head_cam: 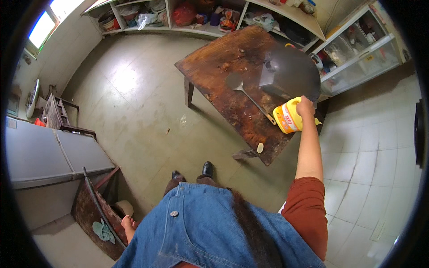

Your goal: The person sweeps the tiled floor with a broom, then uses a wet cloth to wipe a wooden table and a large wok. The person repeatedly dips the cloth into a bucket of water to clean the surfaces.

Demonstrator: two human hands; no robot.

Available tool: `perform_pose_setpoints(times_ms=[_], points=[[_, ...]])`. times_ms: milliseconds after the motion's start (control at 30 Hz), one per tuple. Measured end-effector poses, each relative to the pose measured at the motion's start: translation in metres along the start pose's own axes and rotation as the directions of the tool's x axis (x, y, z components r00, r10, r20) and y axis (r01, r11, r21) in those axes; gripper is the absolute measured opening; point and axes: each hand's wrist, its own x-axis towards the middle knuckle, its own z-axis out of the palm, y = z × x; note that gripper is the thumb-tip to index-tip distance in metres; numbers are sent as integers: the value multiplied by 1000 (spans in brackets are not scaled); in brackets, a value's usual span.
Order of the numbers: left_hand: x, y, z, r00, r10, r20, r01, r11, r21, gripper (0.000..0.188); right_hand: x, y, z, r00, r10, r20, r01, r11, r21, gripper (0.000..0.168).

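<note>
My right hand (305, 107) is closed around the handle of a yellow plastic detergent bottle (289, 117), which is tilted at the near right edge of a worn wooden table (231, 97). Left of the bottle lies a metal wok spatula (249, 97), its handle end close to the bottle. Behind them rests a large dark metal piece (290, 72), perhaps a wok or hood. A pale oval thing (260, 147) lies at the table's near corner. My left hand (128, 222) hangs low beside my body with fingers curled; nothing shows in it.
Open shelves (169, 15) with bags and containers line the far wall. A glass-fronted cabinet (362, 63) stands at right. At left are a white refrigerator (37, 150) and a brown board (83, 209) bearing a green cloth (103, 231) and a long dark rod (97, 201).
</note>
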Motion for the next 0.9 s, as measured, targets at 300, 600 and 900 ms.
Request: perform_pose_setpoints(times_ms=[300, 600, 900], points=[[88, 48, 19, 997, -28, 66, 31, 998, -55, 15, -42, -3, -61, 977, -101, -188, 137, 972, 190, 28], [16, 332, 193, 584, 557, 591, -591, 790, -161, 20, -166, -188, -141, 603, -727, -329, 721, 673, -165, 32], [-249, 434, 202, -364, 598, 714, -895, -13, -446, 55, -255, -402, -35, 74, -970, -232, 997, 70, 25, 22]])
